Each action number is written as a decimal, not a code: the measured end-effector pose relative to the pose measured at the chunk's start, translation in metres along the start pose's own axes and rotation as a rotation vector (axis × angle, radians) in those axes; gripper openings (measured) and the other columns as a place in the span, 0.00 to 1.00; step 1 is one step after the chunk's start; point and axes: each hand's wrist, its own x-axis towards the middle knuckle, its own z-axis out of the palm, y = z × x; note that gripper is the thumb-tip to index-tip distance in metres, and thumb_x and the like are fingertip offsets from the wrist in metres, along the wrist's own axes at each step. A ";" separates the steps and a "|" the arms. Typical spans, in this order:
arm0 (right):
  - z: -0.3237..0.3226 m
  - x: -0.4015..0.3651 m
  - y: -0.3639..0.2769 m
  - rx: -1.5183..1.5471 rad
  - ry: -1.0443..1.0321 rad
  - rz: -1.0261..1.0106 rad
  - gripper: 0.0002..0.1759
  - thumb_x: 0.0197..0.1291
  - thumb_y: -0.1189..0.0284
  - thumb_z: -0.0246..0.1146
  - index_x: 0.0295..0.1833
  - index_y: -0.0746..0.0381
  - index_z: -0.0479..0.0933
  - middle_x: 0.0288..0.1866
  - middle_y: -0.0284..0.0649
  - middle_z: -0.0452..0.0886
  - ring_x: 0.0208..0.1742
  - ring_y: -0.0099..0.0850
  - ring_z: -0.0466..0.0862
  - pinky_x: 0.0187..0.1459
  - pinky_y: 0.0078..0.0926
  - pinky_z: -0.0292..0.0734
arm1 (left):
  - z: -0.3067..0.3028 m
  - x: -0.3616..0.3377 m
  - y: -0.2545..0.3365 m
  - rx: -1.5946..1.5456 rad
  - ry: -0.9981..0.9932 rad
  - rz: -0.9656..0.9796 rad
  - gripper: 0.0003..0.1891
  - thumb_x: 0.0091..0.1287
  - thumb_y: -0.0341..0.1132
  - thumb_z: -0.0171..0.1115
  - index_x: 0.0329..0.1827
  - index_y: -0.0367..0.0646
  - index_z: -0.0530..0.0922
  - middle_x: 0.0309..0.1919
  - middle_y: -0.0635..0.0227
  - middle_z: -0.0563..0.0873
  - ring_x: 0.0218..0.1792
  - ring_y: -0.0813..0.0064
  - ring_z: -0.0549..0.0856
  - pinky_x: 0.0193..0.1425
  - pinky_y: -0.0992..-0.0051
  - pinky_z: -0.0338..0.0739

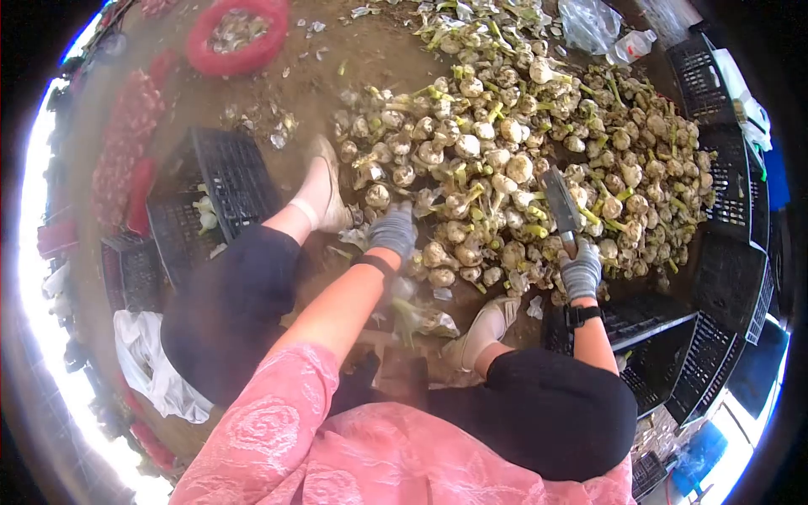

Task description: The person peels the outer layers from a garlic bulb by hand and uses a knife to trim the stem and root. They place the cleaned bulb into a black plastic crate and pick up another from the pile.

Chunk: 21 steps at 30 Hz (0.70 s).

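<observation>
My right hand [581,269], in a grey knit glove, is closed around the short handle of a broad-bladed knife [560,200]. Its blade points away from me over the heap of garlic bulbs [497,156]. The bulbs are dirty and off-white, many with cut green stems. At the heap's near left edge is my left hand [393,231], gloved the same way, close to a garlic bulb [377,196]. The left fingers are blurred and partly hidden, so I cannot make out whether they grip anything. Loose stems and leaves [412,320] lie between my feet.
Black plastic crates [236,172] stand at my left, and more crates [732,278] line the right side. A red mesh bag [237,38] holding pale scraps lies at the far left. Beyond the heap are a clear plastic bag [589,23] and a plastic bottle [631,47].
</observation>
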 end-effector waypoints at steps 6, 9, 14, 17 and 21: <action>0.029 -0.003 0.008 0.539 0.111 -0.171 0.24 0.43 0.70 0.65 0.48 0.67 0.72 0.34 0.48 0.79 0.34 0.37 0.80 0.38 0.29 0.75 | 0.000 0.039 0.025 0.083 -0.095 0.043 0.40 0.49 0.33 0.64 0.66 0.46 0.55 0.62 0.53 0.63 0.49 0.52 0.76 0.52 0.64 0.73; 0.003 -0.008 -0.034 0.621 -0.006 -0.129 0.23 0.43 0.68 0.66 0.47 0.66 0.72 0.32 0.46 0.80 0.30 0.34 0.81 0.34 0.28 0.76 | 0.024 0.062 0.012 0.188 -0.131 0.137 0.35 0.49 0.34 0.67 0.62 0.42 0.61 0.58 0.53 0.68 0.48 0.53 0.77 0.51 0.65 0.74; -0.018 -0.014 -0.081 0.817 -0.277 -0.409 0.20 0.43 0.69 0.66 0.44 0.65 0.74 0.29 0.46 0.80 0.29 0.38 0.81 0.33 0.30 0.76 | -0.009 0.018 0.022 -0.549 -0.111 0.229 0.21 0.54 0.37 0.64 0.51 0.44 0.72 0.46 0.60 0.77 0.45 0.70 0.79 0.49 0.70 0.74; -0.040 -0.021 -0.117 0.498 -0.361 -0.666 0.18 0.44 0.69 0.63 0.43 0.63 0.74 0.29 0.49 0.78 0.31 0.43 0.80 0.34 0.33 0.76 | -0.016 -0.013 0.025 -0.916 0.031 0.547 0.15 0.64 0.36 0.52 0.54 0.47 0.70 0.43 0.68 0.80 0.41 0.76 0.80 0.47 0.74 0.74; -0.069 -0.035 -0.149 0.244 -0.385 -0.868 0.19 0.37 0.66 0.66 0.38 0.60 0.75 0.25 0.45 0.77 0.27 0.44 0.79 0.29 0.38 0.73 | -0.018 -0.039 0.013 -1.027 -0.246 0.483 0.19 0.68 0.43 0.44 0.59 0.47 0.67 0.57 0.65 0.72 0.58 0.68 0.71 0.59 0.70 0.67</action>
